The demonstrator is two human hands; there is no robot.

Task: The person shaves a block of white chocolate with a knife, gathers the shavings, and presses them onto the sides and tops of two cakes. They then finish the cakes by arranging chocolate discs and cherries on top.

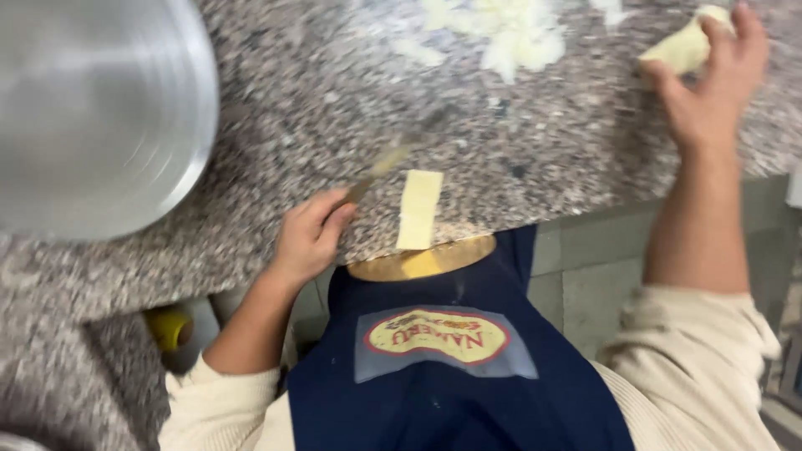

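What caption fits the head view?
Left hand grips a blurred knife; right hand holds pale dough over speckled granite counter.

1 head-worn view, steeply down and close over the speckled stone counter (334, 108) edge.

Light falls even and fairly bright on my worktop (518, 159), shadows soft. Motion blur smears the whole frame, worst on the steel bowl (92, 108), upper left, which carries a dull sheen.

You see one label (438, 338) only: a grey patch on your dark blue apron (451, 392). It carries a yellow oval ringed in red. It sits below the counter (334, 108) edge.
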